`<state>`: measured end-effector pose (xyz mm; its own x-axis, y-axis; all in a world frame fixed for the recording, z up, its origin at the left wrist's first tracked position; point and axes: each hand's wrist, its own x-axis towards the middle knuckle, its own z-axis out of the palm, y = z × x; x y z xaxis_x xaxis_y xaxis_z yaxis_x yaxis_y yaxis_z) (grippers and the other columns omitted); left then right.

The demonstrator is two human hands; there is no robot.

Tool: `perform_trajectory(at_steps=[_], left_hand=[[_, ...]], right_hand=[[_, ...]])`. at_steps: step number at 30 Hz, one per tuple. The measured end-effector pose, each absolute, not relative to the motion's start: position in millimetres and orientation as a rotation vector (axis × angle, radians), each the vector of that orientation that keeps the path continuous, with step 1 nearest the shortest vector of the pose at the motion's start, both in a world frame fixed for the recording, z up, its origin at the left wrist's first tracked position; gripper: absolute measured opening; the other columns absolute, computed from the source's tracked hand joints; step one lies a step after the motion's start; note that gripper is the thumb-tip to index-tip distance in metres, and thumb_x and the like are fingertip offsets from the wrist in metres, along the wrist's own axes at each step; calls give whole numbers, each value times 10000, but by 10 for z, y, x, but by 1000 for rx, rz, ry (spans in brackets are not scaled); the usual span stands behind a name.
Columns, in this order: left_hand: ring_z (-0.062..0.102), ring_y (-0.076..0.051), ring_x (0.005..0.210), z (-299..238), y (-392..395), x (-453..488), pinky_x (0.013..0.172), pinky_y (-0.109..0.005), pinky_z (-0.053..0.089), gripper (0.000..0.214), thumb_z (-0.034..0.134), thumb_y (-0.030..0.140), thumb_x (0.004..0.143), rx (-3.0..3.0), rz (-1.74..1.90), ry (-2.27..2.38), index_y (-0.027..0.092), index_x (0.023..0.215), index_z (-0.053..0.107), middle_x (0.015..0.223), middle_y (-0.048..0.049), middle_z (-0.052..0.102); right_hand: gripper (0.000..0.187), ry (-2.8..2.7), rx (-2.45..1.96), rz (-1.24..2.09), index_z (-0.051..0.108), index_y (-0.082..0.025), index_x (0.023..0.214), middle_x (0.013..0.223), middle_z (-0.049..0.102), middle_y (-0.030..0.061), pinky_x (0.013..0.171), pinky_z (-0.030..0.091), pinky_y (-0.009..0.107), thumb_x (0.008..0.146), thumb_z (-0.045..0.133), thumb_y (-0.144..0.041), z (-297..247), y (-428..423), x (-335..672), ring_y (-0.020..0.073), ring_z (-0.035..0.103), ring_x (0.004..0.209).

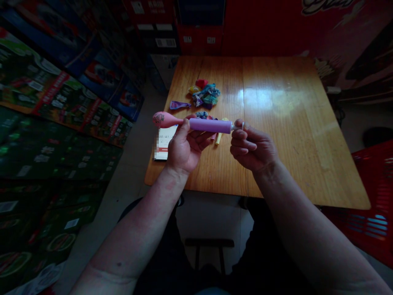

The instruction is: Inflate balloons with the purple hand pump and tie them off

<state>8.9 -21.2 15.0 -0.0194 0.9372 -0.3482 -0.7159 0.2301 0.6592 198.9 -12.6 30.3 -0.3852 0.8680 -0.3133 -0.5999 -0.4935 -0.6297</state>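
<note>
A purple hand pump [210, 125] is held level above the near edge of the wooden table [276, 135]. My left hand [183, 146] is closed round the pump's front end, where a small pink balloon [164, 119] with a dark print sticks out to the left. My right hand [250, 146] is closed on the pump's handle at its right end. A yellow balloon [220, 135] lies on the table just under the pump.
A pile of several limp coloured balloons [205, 93] and a single purple balloon [179, 105] lie on the table's far left. A phone [165, 142] rests at the left edge. Stacked printed cartons [61, 102] fill the left; a red crate [373, 200] stands right.
</note>
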Motion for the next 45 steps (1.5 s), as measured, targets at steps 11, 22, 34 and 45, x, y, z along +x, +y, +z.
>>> perform_trajectory(at_steps=[11,22,34,45], left_hand=[[819,-239,939,155,-173,-31,632,-227,622,434,650,507,1024,357,1428,836,280,1394,663,1042,-65,830],[815,-257,977,115,-205,70,706,-273,642,389,620,481,1042,346,1366,820,254,1353,674,1134,-96,820],[819,-241,936,138,-145,-16,647,-229,612,379,650,481,1020,350,1421,866,254,1322,689,986,-64,827],[811,-275,1016,128,-212,59,722,-283,647,437,642,507,1025,333,1373,846,259,1386,652,1104,-91,826]], right_hand=[[143,-594,-624,2012,641,-236,982,687,579,-95,464,363,127,1070,529,-233,347,-133,2162,9,267,411],[86,-573,-604,2026,632,-225,969,693,580,-88,465,373,116,1046,595,-234,285,-137,2032,6,276,421],[225,-602,-823,1924,635,-229,947,666,547,-79,442,337,140,1096,468,-254,425,-95,2163,25,250,419],[127,-607,-727,1985,628,-235,987,681,570,-82,441,370,136,1074,562,-299,275,-160,1995,29,262,419]])
